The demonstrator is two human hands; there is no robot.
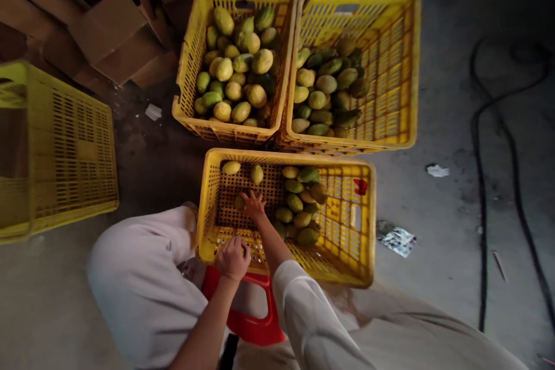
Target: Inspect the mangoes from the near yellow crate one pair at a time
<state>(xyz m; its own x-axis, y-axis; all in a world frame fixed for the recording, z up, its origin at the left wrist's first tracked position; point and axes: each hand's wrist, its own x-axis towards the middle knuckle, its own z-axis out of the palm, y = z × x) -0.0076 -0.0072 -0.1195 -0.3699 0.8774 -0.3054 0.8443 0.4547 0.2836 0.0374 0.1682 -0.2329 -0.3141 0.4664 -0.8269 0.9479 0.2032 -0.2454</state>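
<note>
My right hand reaches down into the near yellow crate with its fingers spread. It touches or nearly touches an oval green-yellow fruit on its left side. Curled at the crate's near rim is my left hand; what its fingers hold, if anything, is hidden. Two oval fruits, a yellow one and a greener one, lie apart near the far wall. Several green and yellow fruits are grouped in the right half of that crate.
Beyond stand two yellow crates of similar fruit, a fuller left one and a partly filled right one. Another yellow crate is at left, below cardboard boxes. A red stool is beneath me. Black cable lies right.
</note>
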